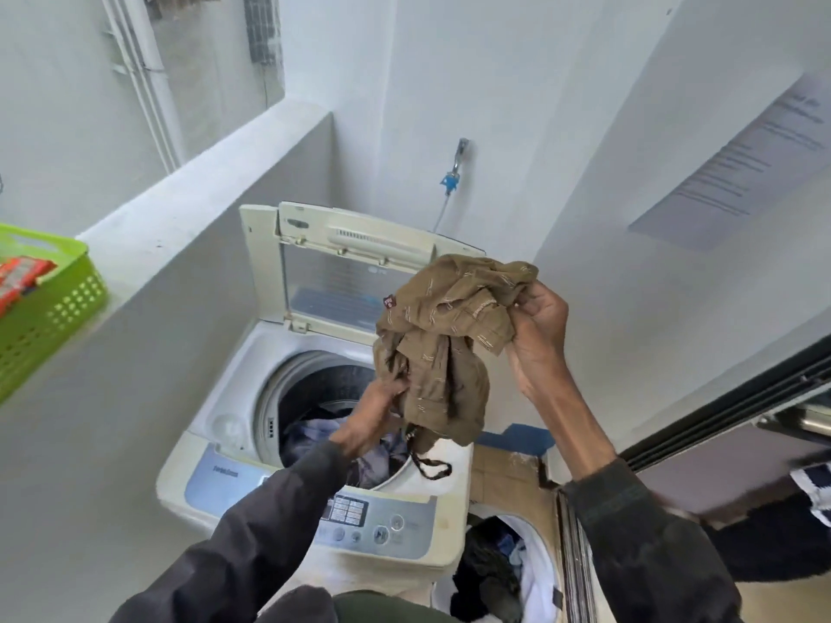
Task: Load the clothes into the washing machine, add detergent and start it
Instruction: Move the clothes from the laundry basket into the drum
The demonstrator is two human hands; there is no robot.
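STEP loading clothes | brown garment [443, 335] bunched above the open washing machine [234, 397], clothes [314, 436] already in the drum [288, 397] | right hand [539, 335] pinches its top, left hand [373, 411] clutches the lower folds | NEXT lower and release into the drum; more laundry waits in the bag [539, 573], near right

White walls [494, 83], grey ledge [202, 191], perhaps a printed notice [742, 168].

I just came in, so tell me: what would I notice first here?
Both hands hold up a crumpled brown garment over the open washing machine: the left hand low, the right hand high. Clothes already lie in its drum. A bright green basket sits on the ledge at far left.
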